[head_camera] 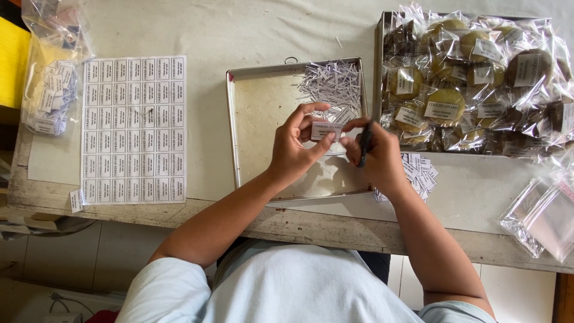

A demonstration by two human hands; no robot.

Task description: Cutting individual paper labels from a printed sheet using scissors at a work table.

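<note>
My left hand (296, 146) pinches a small white paper label (323, 130) between thumb and fingers over a metal tray (257, 113). My right hand (379, 155) grips black scissors (365, 142) right beside the label's edge. A heap of thin paper trimmings (333, 84) lies in the tray's far right corner. Several cut labels (421, 173) are piled on the table just right of my right hand.
A printed sheet of uncut labels (134, 128) lies at left, beyond it a plastic bag of cut labels (51, 84). A tray of bagged, labelled cookies (472, 84) fills the far right. Empty clear bags (541, 215) lie near the right front edge.
</note>
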